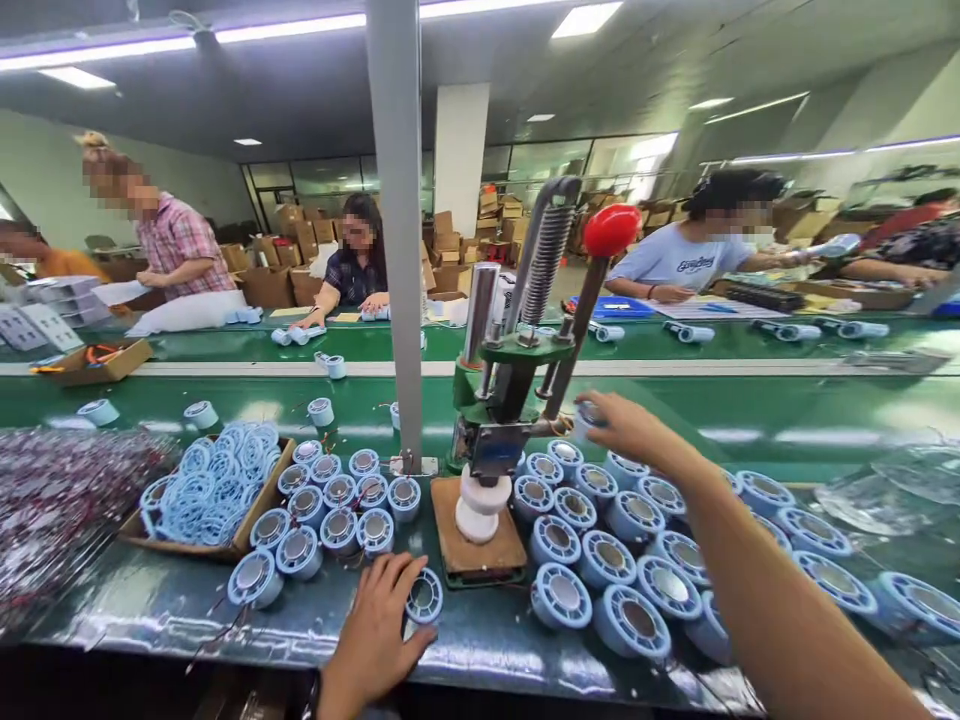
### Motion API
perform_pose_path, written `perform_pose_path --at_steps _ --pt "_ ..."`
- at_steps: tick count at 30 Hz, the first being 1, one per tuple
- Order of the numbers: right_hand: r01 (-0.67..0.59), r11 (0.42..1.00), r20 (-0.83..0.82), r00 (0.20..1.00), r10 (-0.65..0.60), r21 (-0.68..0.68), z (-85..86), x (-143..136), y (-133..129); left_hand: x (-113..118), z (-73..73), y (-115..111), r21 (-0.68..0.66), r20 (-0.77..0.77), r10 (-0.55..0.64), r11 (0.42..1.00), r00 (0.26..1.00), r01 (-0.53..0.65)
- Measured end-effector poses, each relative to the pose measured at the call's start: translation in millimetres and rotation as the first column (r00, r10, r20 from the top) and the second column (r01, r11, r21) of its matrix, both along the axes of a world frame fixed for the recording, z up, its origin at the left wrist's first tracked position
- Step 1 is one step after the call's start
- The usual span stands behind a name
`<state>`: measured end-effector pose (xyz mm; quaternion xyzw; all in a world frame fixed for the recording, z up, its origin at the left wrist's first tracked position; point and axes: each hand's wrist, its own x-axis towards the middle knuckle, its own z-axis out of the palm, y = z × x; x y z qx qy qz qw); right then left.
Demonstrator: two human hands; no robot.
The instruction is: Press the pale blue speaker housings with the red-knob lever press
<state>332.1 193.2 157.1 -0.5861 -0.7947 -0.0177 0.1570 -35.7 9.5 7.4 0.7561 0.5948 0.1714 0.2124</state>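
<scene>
Near the front edge of the bench, my left hand [379, 625] has its thumb and fingers around a light-blue round housing [424, 597] with a slotted rim. My right hand [626, 425] reaches to the far side of the bench, just right of the press lever, its fingers closed on another blue round housing [584, 420], somewhat blurred. Between my hands stands a green hand press [517, 400] with a red lever knob [611, 231]. Beneath its ram, a white round fixture [478, 520] sits on a brown base plate [457, 565].
Several blue housings [607, 557] crowd the bench right of the press, and more [339, 531] stand to its left. A cardboard box [259, 525] holds blue rings. Beyond runs a green conveyor [247, 390]; a grey post [401, 230] rises before it. Co-workers [694, 255] sit across.
</scene>
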Motion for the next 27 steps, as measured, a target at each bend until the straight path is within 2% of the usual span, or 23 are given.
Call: perform_pose_path --at_steps 2,4,6,8,10,13,17,20,23,27 --pt "-0.101 0.993 -0.079 0.992 0.096 -0.063 1.6 19.8 -52.4 2.0 7.9 -2.8 -0.036 0.009 -0.011 0.999 1.0 0.012" --pt "-0.252 0.959 -0.184 0.957 0.226 -0.131 -5.4 15.6 -112.4 3.1 9.3 -4.1 -0.021 0.016 -0.022 1.0 1.0 0.022" --pt "-0.37 0.896 -0.255 0.916 0.309 -0.244 -21.4 -14.1 -163.7 4.0 6.3 -3.9 0.027 0.025 -0.024 0.999 0.999 0.023" --pt "-0.457 0.815 -0.317 0.88 0.355 -0.355 -43.7 -58.5 -193.6 4.4 1.1 -3.3 0.091 0.042 -0.013 0.996 0.999 0.009" --pt "-0.533 0.763 -0.398 0.831 0.389 -0.367 -69.2 -101.1 -200.2 2.9 -4.6 -4.1 0.151 0.08 0.01 0.988 0.997 -0.022" --pt "-0.585 0.774 -0.502 0.758 0.416 -0.243 -105.6 -138.0 -187.9 -5.3 -12.7 -10.7 0.207 0.187 0.05 0.974 0.981 -0.089" --pt "-0.539 0.84 -0.649 0.662 0.375 -0.065 -143.2 -147.6 -185.6 -21.0 -21.0 -30.7 0.174 0.292 0.179 0.956 0.94 -0.236" --pt "-0.343 0.938 -0.743 0.616 0.261 0.045 -165.4 -156.6 -198.4 -21.6 -19.9 -46.2 0.121 0.326 0.267 0.94 0.907 -0.32" --pt "-0.125 0.989 -0.78 0.609 0.143 0.084 -180.6 -173.9 -204.3 -4.7 -7.4 -49.8 0.145 0.33 0.192 0.957 0.924 -0.25" --pt "-0.111 0.984 -0.787 0.591 0.178 0.139 -189.2 -190.8 -198.2 26.5 13.7 -34.3 0.22 0.241 0.034 0.972 0.97 -0.088"
